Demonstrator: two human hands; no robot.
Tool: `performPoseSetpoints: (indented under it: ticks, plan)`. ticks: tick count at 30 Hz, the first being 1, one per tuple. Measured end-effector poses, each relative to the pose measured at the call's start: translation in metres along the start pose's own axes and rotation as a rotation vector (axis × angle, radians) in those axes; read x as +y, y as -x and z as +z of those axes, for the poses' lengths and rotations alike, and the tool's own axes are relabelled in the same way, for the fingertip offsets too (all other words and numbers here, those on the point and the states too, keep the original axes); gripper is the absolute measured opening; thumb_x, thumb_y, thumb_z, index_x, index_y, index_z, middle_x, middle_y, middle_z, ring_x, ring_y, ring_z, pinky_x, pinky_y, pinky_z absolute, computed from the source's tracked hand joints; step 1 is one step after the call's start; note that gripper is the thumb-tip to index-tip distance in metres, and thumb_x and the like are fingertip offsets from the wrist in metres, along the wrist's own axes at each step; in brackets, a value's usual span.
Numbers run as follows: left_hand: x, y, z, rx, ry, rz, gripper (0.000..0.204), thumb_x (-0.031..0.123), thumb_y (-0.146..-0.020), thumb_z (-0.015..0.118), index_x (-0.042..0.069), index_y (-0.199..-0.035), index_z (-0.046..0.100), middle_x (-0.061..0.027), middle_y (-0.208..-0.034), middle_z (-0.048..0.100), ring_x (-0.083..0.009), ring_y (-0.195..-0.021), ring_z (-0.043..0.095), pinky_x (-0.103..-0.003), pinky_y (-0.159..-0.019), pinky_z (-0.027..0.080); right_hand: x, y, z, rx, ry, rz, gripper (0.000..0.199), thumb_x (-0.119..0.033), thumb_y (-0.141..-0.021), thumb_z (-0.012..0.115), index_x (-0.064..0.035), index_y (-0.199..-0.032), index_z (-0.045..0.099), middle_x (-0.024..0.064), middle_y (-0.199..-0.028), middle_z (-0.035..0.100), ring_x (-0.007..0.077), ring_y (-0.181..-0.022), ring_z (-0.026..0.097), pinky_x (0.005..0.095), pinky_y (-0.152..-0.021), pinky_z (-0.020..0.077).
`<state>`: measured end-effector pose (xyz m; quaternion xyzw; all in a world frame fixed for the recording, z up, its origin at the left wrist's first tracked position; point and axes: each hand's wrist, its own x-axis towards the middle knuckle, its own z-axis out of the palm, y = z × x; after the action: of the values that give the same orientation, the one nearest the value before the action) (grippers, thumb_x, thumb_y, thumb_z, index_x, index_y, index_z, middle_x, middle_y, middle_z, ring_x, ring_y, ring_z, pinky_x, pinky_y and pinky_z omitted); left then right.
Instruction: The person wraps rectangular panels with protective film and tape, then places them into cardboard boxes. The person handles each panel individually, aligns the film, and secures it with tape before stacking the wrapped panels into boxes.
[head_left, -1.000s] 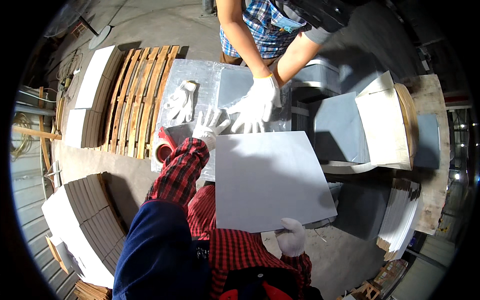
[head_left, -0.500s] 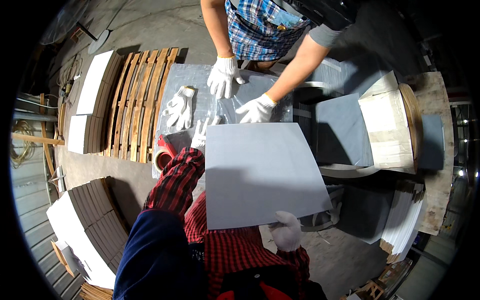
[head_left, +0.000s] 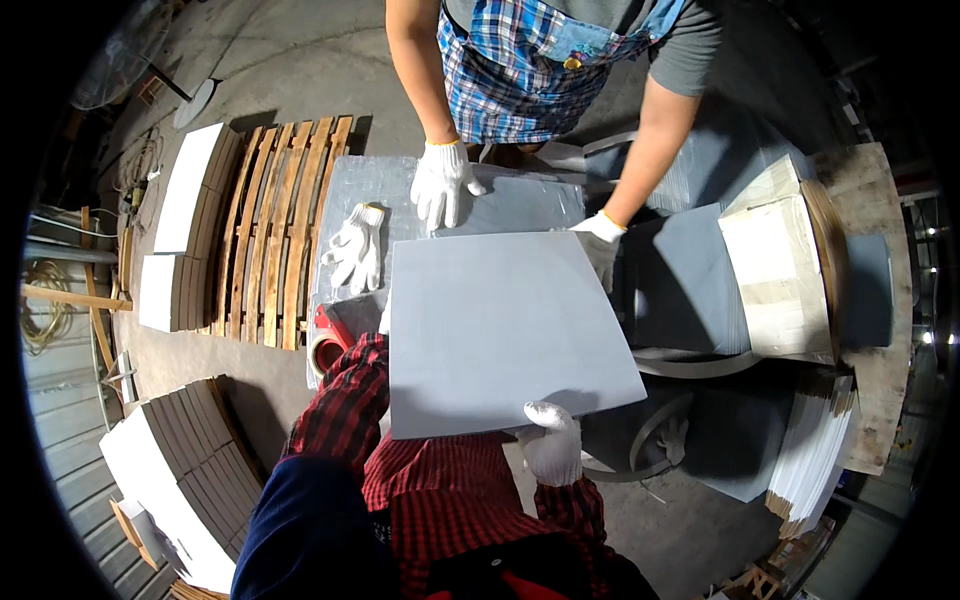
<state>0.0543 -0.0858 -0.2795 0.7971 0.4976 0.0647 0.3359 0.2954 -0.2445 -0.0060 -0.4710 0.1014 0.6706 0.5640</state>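
At the centre of the frame I see a large grey square tile [head_left: 505,330] held up flat, my right hand [head_left: 553,443] in a white glove with fingers curled shut on its lower edge. My left hand [head_left: 384,318] is almost wholly hidden behind the tile's left edge, so I cannot tell its grip. Across the work table [head_left: 352,190], a co-worker's gloved hand [head_left: 441,181] lies flat with fingers spread on another grey tile [head_left: 520,203], near a spare white glove [head_left: 355,246] and a red tape roll [head_left: 327,343].
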Motion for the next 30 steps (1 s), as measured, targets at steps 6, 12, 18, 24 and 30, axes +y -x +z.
performPoseSetpoints:
  ticks: [6,12,18,24,30]
  plan:
    - [-0.01,-0.005,0.006,-0.024,0.065,0.023,0.064,0.038,-0.09,0.052,0.015,-0.149,0.041,-0.0164,-0.158,0.029,-0.0398,-0.147,0.022,-0.064,-0.119,0.012,0.01,-0.07,-0.049,-0.185,0.546,-0.456,0.02,-0.001,-0.086,0.066,0.001,-0.106,0.065,0.0117,-0.097,0.068,0.0194,-0.083,0.068,0.0307,-0.068,0.0562]
    - [-0.031,0.005,0.023,-0.052,0.219,0.036,0.065,0.036,-0.089,0.052,0.014,-0.149,0.041,-0.0165,-0.159,0.028,-0.0413,-0.148,0.018,-0.066,-0.119,0.009,0.013,-0.123,-0.064,-0.083,1.318,-1.007,0.017,-0.001,-0.088,0.062,0.0002,-0.105,0.066,0.0127,-0.096,0.069,0.0193,-0.08,0.068,0.0305,-0.069,0.0561]
    - [0.019,0.013,-0.011,-0.065,-0.642,0.166,0.069,0.043,-0.09,0.05,0.013,-0.151,0.038,-0.0191,-0.16,0.026,-0.0436,-0.15,0.01,-0.064,-0.12,0.004,-0.003,-0.15,-0.054,-0.183,0.941,-0.689,0.014,-0.001,-0.093,0.058,0.0002,-0.104,0.067,0.011,-0.097,0.069,0.0147,-0.081,0.066,0.027,-0.07,0.0544]
    - [0.044,0.016,-0.036,-0.179,-0.494,0.018,0.065,0.043,-0.095,0.044,0.013,-0.152,0.037,-0.0194,-0.161,0.025,-0.0443,-0.15,0.011,-0.063,-0.12,0.004,-0.003,-0.157,-0.035,-0.079,1.058,-0.608,0.016,0.001,-0.091,0.059,0.0001,-0.106,0.067,0.0116,-0.099,0.069,0.0144,-0.08,0.066,0.027,-0.071,0.0546]
    - [0.06,0.012,-0.052,-0.184,-0.463,0.041,0.064,0.044,-0.096,0.045,0.015,-0.152,0.037,-0.019,-0.16,0.026,-0.0422,-0.15,0.013,-0.062,-0.119,0.006,0.027,-0.193,-0.067,-0.124,0.988,-0.735,0.022,-0.019,-0.092,0.061,-0.0028,-0.107,0.067,0.011,-0.102,0.069,0.0212,-0.089,0.065,0.0358,-0.078,0.0539]
